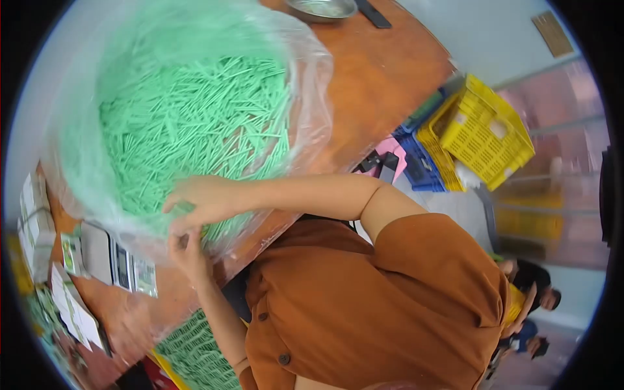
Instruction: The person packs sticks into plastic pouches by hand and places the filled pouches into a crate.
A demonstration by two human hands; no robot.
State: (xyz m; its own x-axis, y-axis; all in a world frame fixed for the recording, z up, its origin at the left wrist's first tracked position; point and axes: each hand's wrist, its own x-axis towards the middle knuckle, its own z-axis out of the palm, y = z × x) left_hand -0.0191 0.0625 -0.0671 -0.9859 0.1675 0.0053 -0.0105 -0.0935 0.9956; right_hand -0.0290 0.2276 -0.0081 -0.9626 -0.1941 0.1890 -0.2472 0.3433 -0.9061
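A large clear plastic bag (312, 123) lies wide open on the orange-brown table and holds a heap of thin green sticks (201, 110). My right hand (211, 200) reaches over the near side of the heap, its fingers curled in. Just below it, my left hand (187, 250) is bent into a pinch, thumb and finger close together. The two hands' fingertips nearly meet at the bag's near edge. What the fingers hold is too small and blurred to make out.
A digital scale (117, 260) and stacked white bundles (37, 221) stand at left. A yellow-edged crate of green pieces (198, 348) sits below the table. Metal bowl (323, 9) at the top, yellow crates (487, 133) at right. Other people (530, 292) sit in the background.
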